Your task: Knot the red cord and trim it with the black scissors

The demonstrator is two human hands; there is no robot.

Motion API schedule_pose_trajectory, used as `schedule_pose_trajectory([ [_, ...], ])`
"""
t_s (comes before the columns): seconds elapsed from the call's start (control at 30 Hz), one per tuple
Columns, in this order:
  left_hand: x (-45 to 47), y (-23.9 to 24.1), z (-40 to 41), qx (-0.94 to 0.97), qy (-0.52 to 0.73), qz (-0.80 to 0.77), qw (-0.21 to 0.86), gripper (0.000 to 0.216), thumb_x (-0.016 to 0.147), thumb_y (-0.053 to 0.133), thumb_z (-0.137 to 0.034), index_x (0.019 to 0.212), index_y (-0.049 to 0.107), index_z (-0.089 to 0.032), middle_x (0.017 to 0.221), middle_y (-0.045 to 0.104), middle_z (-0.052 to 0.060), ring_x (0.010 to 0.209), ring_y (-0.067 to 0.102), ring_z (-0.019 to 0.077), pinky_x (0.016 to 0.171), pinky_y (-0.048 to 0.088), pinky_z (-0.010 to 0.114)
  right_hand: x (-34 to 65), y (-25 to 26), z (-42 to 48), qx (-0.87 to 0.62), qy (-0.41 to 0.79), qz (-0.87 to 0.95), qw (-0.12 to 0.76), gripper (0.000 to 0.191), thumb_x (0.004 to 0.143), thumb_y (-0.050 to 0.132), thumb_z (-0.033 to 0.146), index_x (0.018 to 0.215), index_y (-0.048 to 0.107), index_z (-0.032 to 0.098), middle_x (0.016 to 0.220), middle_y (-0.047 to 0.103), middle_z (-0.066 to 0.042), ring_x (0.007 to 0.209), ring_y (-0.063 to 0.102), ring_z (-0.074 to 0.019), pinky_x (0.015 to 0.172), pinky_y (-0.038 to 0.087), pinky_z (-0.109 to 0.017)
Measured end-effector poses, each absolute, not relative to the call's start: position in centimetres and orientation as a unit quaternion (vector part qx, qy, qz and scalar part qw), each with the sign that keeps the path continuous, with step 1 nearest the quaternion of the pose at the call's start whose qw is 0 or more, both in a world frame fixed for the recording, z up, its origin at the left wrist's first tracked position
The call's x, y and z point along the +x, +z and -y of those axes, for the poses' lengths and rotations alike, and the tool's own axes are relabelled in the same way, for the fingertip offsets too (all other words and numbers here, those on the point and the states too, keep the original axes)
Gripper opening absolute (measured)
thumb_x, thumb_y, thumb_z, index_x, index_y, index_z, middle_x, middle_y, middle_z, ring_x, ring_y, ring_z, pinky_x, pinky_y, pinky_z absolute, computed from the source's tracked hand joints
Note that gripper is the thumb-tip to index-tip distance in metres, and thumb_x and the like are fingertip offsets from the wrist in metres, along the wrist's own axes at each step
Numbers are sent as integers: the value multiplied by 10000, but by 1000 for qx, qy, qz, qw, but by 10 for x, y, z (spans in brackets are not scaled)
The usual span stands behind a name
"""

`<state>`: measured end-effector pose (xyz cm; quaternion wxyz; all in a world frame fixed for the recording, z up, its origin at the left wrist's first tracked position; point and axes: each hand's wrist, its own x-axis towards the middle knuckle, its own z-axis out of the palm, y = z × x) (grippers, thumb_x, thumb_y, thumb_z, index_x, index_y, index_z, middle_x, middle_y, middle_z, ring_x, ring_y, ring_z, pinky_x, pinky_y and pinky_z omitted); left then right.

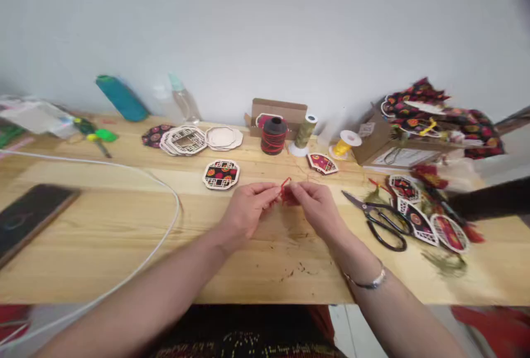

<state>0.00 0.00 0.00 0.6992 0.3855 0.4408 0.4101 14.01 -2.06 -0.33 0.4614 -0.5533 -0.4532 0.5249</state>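
Note:
Over the middle of the wooden table (124,236), my left hand (248,209) and my right hand (314,206) meet fingertip to fingertip. Both pinch a thin red cord (285,184) that loops up between them. A small red bunch of the cord sits under my right fingers. My right wrist wears a silver bracelet. Just beyond my left hand lies an octagonal wooden fretwork piece (221,174) backed with black floral cloth. A fan-shaped fretwork piece (322,163) lies beyond my right hand.
Black scissors (383,220) lie right of my hands, with more fretwork pieces and tassels (430,220) beyond. Thread spools (274,135), a cardboard box (387,145) with floral cloth, stacked wooden frames (184,140), a phone (31,217), a white cable (165,225) and a teal bottle (121,98) surround.

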Motion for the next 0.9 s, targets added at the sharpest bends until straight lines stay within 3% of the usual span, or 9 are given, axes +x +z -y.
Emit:
schedule_pose_trajectory([
  [0.1, 1, -1, 2, 400, 404, -448, 690, 192, 598, 754, -305, 698, 745, -141, 584, 624, 2, 508, 410, 68, 489, 289, 213, 138, -1, 21, -531, 565, 418, 474, 355, 691, 665, 498, 693, 676, 143, 650, 635, -24, 617, 564, -123, 618, 472, -261],
  [0.23, 0, -3, 3, 427, 383, -460, 678, 164, 625, 729, -308, 677, 744, -153, 550, 601, -13, 475, 377, 63, 472, 269, 221, 138, -4, 19, -522, 569, 384, 507, 288, 605, 748, 420, 622, 634, 157, 654, 629, -9, 578, 558, -118, 596, 486, -272],
  [0.53, -3, -15, 0, 473, 358, -468, 655, 179, 652, 715, -323, 675, 730, -147, 521, 549, -21, 473, 374, 64, 466, 263, 221, 141, -8, 12, -549, 537, 426, 478, 263, 665, 658, 327, 505, 510, 178, 498, 532, 25, 478, 471, -95, 493, 411, -237],
  [0.77, 0, -15, -2, 416, 362, -460, 696, 208, 594, 758, -317, 683, 734, -131, 518, 555, -11, 459, 382, 56, 452, 250, 213, 141, -10, 11, -543, 551, 415, 479, 272, 695, 643, 360, 535, 513, 181, 500, 531, 23, 463, 479, -97, 484, 404, -239],
  [0.9, 2, -16, -3, 406, 375, -461, 694, 244, 562, 781, -334, 677, 732, -124, 498, 550, -14, 440, 373, 53, 440, 234, 213, 142, -9, 11, -523, 573, 417, 474, 343, 750, 583, 485, 609, 557, 174, 542, 554, 5, 503, 521, -116, 519, 452, -259],
])
